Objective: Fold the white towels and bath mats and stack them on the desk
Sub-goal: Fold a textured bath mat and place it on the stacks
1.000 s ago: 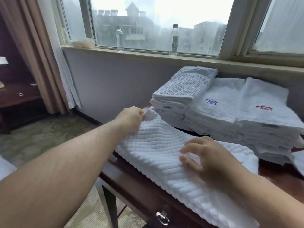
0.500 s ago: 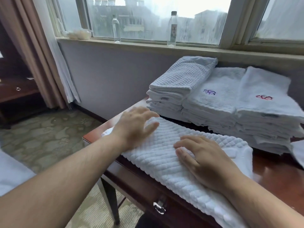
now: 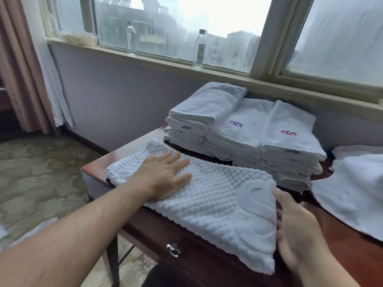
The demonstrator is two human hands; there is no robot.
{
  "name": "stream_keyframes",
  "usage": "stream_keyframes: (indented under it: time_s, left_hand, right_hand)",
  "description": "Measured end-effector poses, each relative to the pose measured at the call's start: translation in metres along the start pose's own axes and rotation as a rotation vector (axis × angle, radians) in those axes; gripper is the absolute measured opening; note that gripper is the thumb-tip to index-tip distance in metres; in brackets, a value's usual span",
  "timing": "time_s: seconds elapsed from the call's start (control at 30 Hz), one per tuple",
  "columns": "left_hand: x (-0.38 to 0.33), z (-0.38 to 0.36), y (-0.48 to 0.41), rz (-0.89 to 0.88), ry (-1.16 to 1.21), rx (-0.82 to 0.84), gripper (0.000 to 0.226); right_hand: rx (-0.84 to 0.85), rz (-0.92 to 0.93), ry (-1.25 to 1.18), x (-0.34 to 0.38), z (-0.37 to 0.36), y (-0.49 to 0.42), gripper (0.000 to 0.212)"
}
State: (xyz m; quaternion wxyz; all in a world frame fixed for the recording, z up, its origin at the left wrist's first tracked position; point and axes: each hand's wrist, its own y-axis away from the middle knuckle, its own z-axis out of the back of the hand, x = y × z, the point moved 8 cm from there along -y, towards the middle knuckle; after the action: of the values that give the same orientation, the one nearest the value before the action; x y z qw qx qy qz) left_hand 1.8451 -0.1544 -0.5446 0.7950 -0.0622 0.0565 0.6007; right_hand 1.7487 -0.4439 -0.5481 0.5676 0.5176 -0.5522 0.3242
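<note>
White bath mat (image 3: 217,195) lies along the counter (image 3: 342,255) front, near the folded stacks (image 3: 238,139); left hand (image 3: 163,175) presses flat, right hand (image 3: 296,230) open-fingered on its right end, so best to bring that end over, matching edges.

No legible text found.
- Purple emblem (image 3: 235,124), embroidered on top of middle towel stack (image 3: 234,148): ornament only, no letters made out.
- Red emblem (image 3: 289,133) on top of right towel stack (image 3: 290,160): same finding.
- Bottle label (image 3: 200,51) on window sill (image 3: 228,76): too blurred to read.
- Small tag (image 3: 187,127) on folded towel edge: unreadable.
</note>
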Motion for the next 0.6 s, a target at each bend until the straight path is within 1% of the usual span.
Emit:
stream_keyframes:
  time_s: [0.03,0.13,0.17,0.2,0.23,0.27,0.37,0.43,0.47,0.5,0.57,0.6]
  left_hand:
    - [-0.002,-0.001,0.004,0.010,0.006,0.004,0.083]
    - [-0.010,-0.001,0.014,0.036,0.017,-0.007,0.087]
    - [-0.013,-0.001,0.017,0.046,0.022,-0.019,0.087]
    - [-0.015,0.000,0.018,0.052,0.024,-0.023,0.086]
    - [-0.019,-0.003,0.021,0.057,0.029,-0.020,0.084]
    - [-0.023,-0.005,0.023,0.065,0.033,-0.020,0.083]
    - [-0.032,-0.009,0.029,0.109,0.058,-0.051,0.081]
    - [-0.039,-0.008,0.035,0.164,0.069,-0.108,0.081]
    - [-0.042,-0.008,0.037,0.188,0.072,-0.130,0.081]
    - [-0.046,-0.008,0.039,0.206,0.078,-0.140,0.081]
    - [-0.055,-0.010,0.042,0.227,0.091,-0.135,0.081]
    - [-0.059,-0.011,0.043,0.234,0.095,-0.134,0.081]
  right_hand:
    - [0.096,-0.066,-0.108,-0.006,-0.003,0.005,0.051]
    - [0.503,-0.168,-0.323,-0.016,-0.023,0.036,0.078]
    - [0.596,-0.173,-0.375,-0.016,-0.028,0.048,0.080]
    - [0.639,-0.167,-0.415,-0.017,-0.032,0.056,0.082]
    - [0.646,-0.151,-0.440,-0.021,-0.033,0.062,0.084]
    - [0.619,-0.114,-0.479,-0.024,-0.035,0.067,0.089]
    - [0.499,0.061,-0.620,-0.028,-0.042,0.082,0.105]
    - [0.400,0.122,-0.650,-0.032,-0.046,0.089,0.117]
    - [0.366,0.152,-0.611,-0.032,-0.048,0.092,0.118]
    - [0.359,0.197,-0.541,-0.029,-0.051,0.093,0.113]
    - [0.364,0.245,-0.438,-0.023,-0.058,0.093,0.100]
    - [0.339,0.235,-0.426,-0.021,-0.058,0.089,0.094]
